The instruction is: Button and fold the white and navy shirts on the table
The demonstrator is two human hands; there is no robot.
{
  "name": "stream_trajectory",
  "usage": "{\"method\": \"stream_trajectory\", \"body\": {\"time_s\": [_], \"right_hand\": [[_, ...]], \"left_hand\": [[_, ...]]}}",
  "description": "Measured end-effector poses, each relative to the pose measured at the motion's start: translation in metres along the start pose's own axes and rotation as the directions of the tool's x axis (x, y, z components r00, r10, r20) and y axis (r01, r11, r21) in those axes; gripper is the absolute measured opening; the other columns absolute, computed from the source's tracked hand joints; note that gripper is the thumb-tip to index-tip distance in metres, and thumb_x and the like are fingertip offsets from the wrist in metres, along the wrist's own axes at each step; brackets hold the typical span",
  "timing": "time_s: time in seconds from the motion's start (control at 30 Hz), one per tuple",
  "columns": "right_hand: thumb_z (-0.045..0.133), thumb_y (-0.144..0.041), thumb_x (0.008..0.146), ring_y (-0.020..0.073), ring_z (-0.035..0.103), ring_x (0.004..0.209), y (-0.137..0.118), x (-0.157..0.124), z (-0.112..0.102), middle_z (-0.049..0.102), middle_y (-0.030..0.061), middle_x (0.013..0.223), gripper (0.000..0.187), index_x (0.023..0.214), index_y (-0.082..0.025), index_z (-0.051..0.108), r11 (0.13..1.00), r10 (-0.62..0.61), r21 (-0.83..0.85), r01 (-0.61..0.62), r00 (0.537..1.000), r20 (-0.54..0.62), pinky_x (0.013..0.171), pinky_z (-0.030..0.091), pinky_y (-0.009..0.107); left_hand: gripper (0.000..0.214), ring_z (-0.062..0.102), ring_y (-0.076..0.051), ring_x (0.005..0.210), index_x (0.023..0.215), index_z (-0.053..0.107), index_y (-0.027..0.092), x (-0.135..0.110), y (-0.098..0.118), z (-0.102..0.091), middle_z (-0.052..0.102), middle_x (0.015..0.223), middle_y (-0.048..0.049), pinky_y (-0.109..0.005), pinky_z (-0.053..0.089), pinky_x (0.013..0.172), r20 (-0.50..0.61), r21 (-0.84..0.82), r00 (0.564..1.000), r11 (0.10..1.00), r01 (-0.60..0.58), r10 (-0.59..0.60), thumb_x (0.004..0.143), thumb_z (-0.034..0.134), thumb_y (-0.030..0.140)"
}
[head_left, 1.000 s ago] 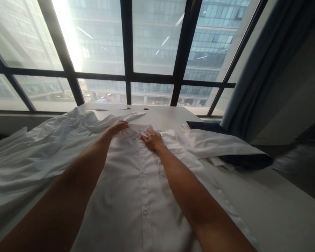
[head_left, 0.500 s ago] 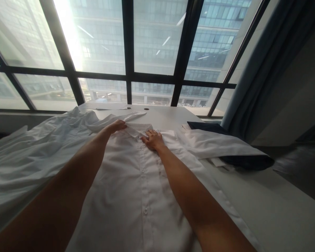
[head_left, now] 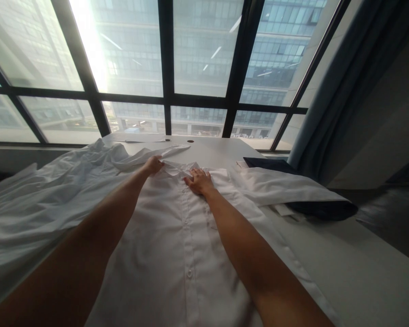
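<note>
A white button-up shirt (head_left: 163,245) lies front side up before me, its button placket running down the middle and its collar (head_left: 182,169) at the far end. Fingers of my left hand (head_left: 154,165) are closed on the left side of the collar, which is slightly raised and creased. My right hand (head_left: 199,181) rests on the shirt just right of the top of the placket, its fingers spread and pressing on the cloth. One shirt sleeve (head_left: 286,186) stretches off to the right.
More white cloth (head_left: 54,195) lies rumpled on the left. A dark navy cloth (head_left: 322,211) is under the sleeve on the right. The white table (head_left: 221,150) reaches toward the large window, and a blue-grey curtain (head_left: 330,95) hangs at the right.
My left hand has shifted very slightly, and the collar beside it now looks more bunched and folded. My right hand has stayed in place.
</note>
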State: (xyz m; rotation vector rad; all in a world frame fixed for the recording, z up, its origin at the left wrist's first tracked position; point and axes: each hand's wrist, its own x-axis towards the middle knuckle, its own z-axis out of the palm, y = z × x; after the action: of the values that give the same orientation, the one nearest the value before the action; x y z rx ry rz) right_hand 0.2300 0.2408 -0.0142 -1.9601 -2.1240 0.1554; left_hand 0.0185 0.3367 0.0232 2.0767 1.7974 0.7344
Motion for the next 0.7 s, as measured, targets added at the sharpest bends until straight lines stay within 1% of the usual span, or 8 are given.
{"method": "stream_trajectory", "body": {"time_s": [0.07, 0.13, 0.23, 0.3, 0.4, 0.47, 0.53, 0.7], "right_hand": [[0.027, -0.059, 0.098, 0.0254, 0.023, 0.146, -0.001, -0.002, -0.001, 0.03, 0.0069, 0.159, 0.065, 0.15, -0.022, 0.038, 1.0, -0.016, 0.009, 0.016, 0.999, -0.033, 0.118, 0.011, 0.046], [0.022, -0.049, 0.101, 0.024, 0.034, 0.141, -0.003, -0.004, -0.003, 0.041, 0.0087, 0.153, 0.057, 0.144, -0.021, 0.046, 0.999, -0.038, 0.011, 0.04, 0.991, -0.128, 0.117, 0.015, 0.043], [0.019, -0.034, 0.102, 0.0222, 0.047, 0.13, -0.003, -0.006, -0.006, 0.056, 0.0097, 0.14, 0.052, 0.134, -0.019, 0.058, 0.998, -0.065, 0.002, 0.068, 0.97, -0.232, 0.114, 0.021, 0.037], [0.027, -0.036, 0.101, 0.0222, 0.046, 0.131, -0.002, -0.006, -0.006, 0.054, 0.0076, 0.143, 0.048, 0.135, -0.022, 0.058, 0.996, -0.087, -0.004, 0.088, 0.982, -0.166, 0.113, 0.024, 0.036], [0.033, -0.044, 0.099, 0.0244, 0.03, 0.143, 0.0, -0.004, -0.005, 0.034, 0.0037, 0.158, 0.052, 0.147, -0.029, 0.044, 0.995, -0.096, -0.013, 0.097, 0.995, 0.03, 0.117, 0.018, 0.045], [0.03, -0.047, 0.099, 0.0269, 0.019, 0.148, 0.0, -0.003, -0.006, 0.02, 0.0033, 0.163, 0.056, 0.153, -0.032, 0.031, 0.996, -0.086, -0.017, 0.088, 0.989, 0.122, 0.117, 0.011, 0.053], [0.027, -0.048, 0.1, 0.0289, 0.013, 0.149, -0.002, -0.003, -0.007, 0.012, 0.0037, 0.164, 0.057, 0.155, -0.035, 0.021, 0.996, -0.08, -0.019, 0.084, 0.984, 0.16, 0.116, 0.008, 0.058], [0.026, -0.047, 0.1, 0.0302, 0.009, 0.15, -0.006, -0.002, -0.008, 0.007, 0.0028, 0.165, 0.056, 0.155, -0.04, 0.018, 0.996, -0.07, -0.032, 0.077, 0.979, 0.192, 0.115, 0.004, 0.06]], "left_hand": [[0.048, 0.057, -0.032, 0.113, 0.135, 0.051, 0.005, -0.013, 0.005, 0.008, 0.066, 0.117, -0.0194, -0.042, 0.042, 0.098, -0.079, 0.107, 0.994, 0.992, -0.073, 0.081, 0.089, 0.054, 0.017], [0.047, 0.046, -0.033, 0.128, 0.139, 0.047, 0.006, -0.033, 0.01, 0.019, 0.056, 0.134, -0.0212, -0.045, 0.031, 0.11, -0.101, 0.201, 0.979, 0.967, -0.154, 0.177, 0.094, 0.048, 0.02], [0.049, 0.033, -0.032, 0.14, 0.141, 0.047, 0.013, -0.062, 0.016, 0.035, 0.042, 0.15, -0.0175, -0.046, 0.022, 0.116, -0.02, 0.337, 0.955, 0.901, -0.274, 0.297, 0.097, 0.042, 0.036], [0.056, 0.022, -0.033, 0.146, 0.146, 0.041, 0.018, -0.073, 0.018, 0.041, 0.028, 0.159, -0.0145, -0.051, 0.018, 0.117, 0.13, 0.387, 0.951, 0.869, -0.309, 0.281, 0.098, 0.036, 0.047], [0.063, 0.009, -0.033, 0.15, 0.154, 0.026, 0.027, -0.075, 0.016, 0.042, 0.012, 0.164, -0.0103, -0.062, 0.013, 0.114, 0.315, 0.377, 0.933, 0.879, -0.291, 0.174, 0.099, 0.024, 0.056], [0.065, 0.004, -0.033, 0.15, 0.156, 0.021, 0.029, -0.071, 0.015, 0.04, 0.008, 0.165, -0.01, -0.066, 0.01, 0.112, 0.352, 0.373, 0.923, 0.881, -0.29, 0.154, 0.099, 0.021, 0.059], [0.066, 0.002, -0.034, 0.15, 0.157, 0.019, 0.029, -0.067, 0.014, 0.038, 0.007, 0.164, -0.0117, -0.069, 0.009, 0.11, 0.362, 0.37, 0.919, 0.881, -0.296, 0.157, 0.098, 0.021, 0.059], [0.063, 0.005, -0.042, 0.148, 0.157, 0.02, 0.031, -0.063, 0.014, 0.04, 0.011, 0.163, -0.0156, -0.078, 0.01, 0.103, 0.366, 0.333, 0.911, 0.887, -0.321, 0.192, 0.099, 0.026, 0.056]]}}
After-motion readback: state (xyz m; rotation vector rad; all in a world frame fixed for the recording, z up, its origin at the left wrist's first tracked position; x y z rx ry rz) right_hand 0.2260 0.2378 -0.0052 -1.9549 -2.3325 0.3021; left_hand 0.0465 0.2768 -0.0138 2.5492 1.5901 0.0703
